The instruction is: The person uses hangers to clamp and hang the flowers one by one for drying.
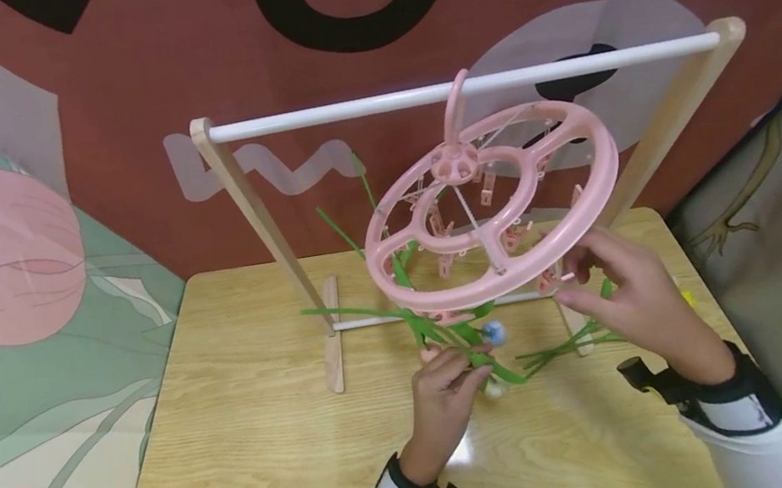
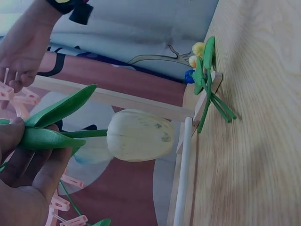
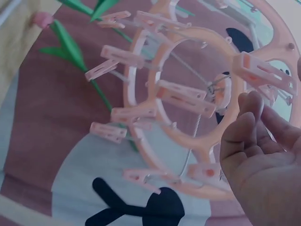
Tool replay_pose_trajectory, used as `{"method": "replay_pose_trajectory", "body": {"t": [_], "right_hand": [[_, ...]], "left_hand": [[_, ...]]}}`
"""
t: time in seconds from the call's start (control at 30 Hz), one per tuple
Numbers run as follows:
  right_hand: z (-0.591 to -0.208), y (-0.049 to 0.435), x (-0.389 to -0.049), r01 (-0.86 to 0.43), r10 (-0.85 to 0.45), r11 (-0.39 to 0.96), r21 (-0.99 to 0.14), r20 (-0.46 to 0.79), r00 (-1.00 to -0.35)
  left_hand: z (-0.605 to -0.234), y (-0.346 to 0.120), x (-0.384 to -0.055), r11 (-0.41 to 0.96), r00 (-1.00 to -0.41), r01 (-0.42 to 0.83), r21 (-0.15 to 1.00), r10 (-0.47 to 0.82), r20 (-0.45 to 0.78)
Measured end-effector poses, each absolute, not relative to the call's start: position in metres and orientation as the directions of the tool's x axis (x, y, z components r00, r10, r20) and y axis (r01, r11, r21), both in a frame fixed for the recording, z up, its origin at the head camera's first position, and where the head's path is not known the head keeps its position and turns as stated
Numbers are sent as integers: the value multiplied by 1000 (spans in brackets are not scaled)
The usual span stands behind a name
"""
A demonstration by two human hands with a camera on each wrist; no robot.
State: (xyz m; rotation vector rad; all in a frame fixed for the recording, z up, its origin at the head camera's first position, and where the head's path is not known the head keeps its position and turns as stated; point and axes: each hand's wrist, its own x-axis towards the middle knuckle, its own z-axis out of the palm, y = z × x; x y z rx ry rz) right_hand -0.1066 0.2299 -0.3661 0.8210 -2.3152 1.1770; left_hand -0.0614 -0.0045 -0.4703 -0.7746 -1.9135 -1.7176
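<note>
My left hand (image 1: 439, 401) pinches the green stem and leaves of an artificial white tulip (image 2: 141, 135), low in front of the hanger. The bloom points toward the table. A pink round clip hanger (image 1: 583, 208) hangs tilted by its hook from a white rod (image 1: 326, 113). At its right front rim, my right hand (image 1: 637, 296) holds a pink clothespin (image 1: 550, 280) between thumb and fingers. Beside the left hand, a blue tulip (image 1: 494, 333) hangs head down under the hanger. A pink bloom (image 3: 43, 19) with green leaves also hangs there.
Wooden legs (image 1: 257, 213) hold up the rod on the wooden table (image 1: 240, 452). Several loose flower stems (image 1: 566, 346) lie at the right, by the stand's foot, with yellow and blue heads (image 2: 190, 76). A patterned cloth (image 1: 133, 88) covers the wall behind.
</note>
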Motion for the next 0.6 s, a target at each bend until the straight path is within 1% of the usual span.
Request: {"method": "replay_pose_trajectory", "body": {"t": [0.2,0.3,0.43,0.6], "right_hand": [[-357,223,-111,-678,-351,359,-642,580,-735],[-358,221,-109,-647,-359,322,-691,543,-759],[-363,216,-104,-567,-375,279,-775,456,-807],[-376,207,-99,-516,-392,229,-826,407,-825]], "left_hand": [[-470,-5,-65,90,-749,661,745,119,651],[-468,-4,-66,76,-753,657,750,121,647],[-465,-3,-68,41,-762,645,763,116,637],[-465,-1,-68,0,-800,595,804,101,591]]}}
